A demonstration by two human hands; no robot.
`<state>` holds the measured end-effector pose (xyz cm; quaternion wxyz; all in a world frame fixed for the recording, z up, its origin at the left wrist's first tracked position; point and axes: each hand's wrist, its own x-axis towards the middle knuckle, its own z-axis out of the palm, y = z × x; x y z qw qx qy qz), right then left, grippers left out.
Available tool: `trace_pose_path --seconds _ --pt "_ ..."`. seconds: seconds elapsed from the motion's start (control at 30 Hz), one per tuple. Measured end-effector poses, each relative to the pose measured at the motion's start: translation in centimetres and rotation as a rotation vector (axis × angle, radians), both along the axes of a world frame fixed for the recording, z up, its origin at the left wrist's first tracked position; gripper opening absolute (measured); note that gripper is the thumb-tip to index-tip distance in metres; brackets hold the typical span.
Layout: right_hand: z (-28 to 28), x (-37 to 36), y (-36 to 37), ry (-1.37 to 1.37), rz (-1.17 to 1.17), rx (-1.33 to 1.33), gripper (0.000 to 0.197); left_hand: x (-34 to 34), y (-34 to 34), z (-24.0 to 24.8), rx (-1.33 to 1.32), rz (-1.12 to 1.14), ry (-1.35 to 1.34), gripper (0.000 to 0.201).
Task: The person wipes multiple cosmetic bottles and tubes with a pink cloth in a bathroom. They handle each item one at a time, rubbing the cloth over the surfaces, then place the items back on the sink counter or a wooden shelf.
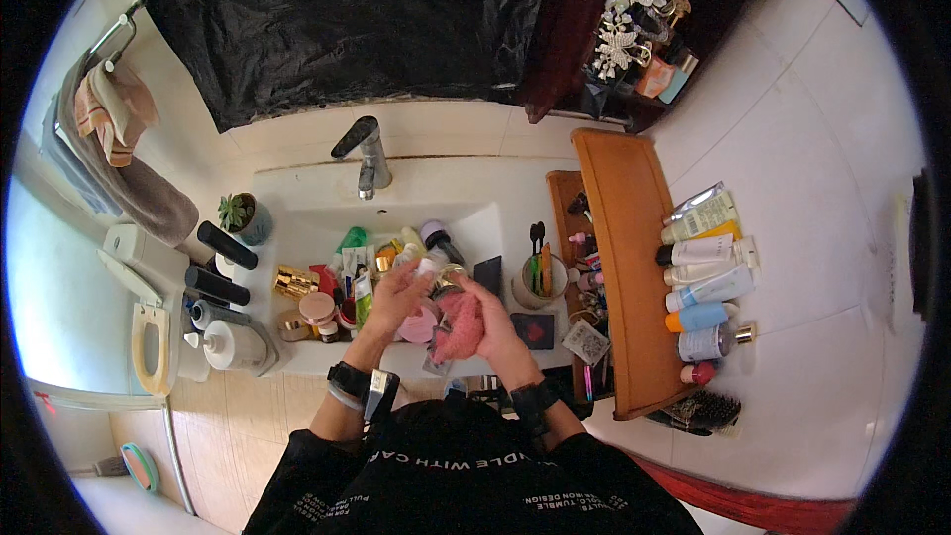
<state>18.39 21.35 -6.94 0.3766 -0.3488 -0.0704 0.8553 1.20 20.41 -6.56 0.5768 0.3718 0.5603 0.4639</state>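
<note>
My right hand (500,335) is closed round a bunched pink cloth (458,330) above the front part of the white sink (485,223). Close on its left, my left hand (396,295) has its fingers bent round a small white-topped item (426,267), whose kind I cannot make out. A round clear and gold piece (451,275) shows between the two hands. Under them the basin is heaped with cosmetics, among them a green tube (364,299) and a round pink container (418,323). Part of that heap is hidden by my hands.
A chrome faucet (369,159) rises behind the basin. Dark-capped bottles (218,285) and a potted succulent (238,211) line the left. On the right stand a brush cup (540,282), an orange-brown organizer (634,267) and several tubes (708,267). Black plastic sheeting (347,20) hangs behind.
</note>
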Motion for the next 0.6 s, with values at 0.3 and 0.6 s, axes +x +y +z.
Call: trace_pose_path --seconds 0.3,0.6 --pt "-1.5 2.9 0.2 -0.054 -0.107 0.023 0.038 -0.2 1.3 -5.0 0.277 -0.025 1.025 0.039" --pt "-2.0 3.4 -0.1 -0.096 -0.113 -0.011 0.039 -0.1 2.4 -4.6 0.275 -0.189 1.298 0.044"
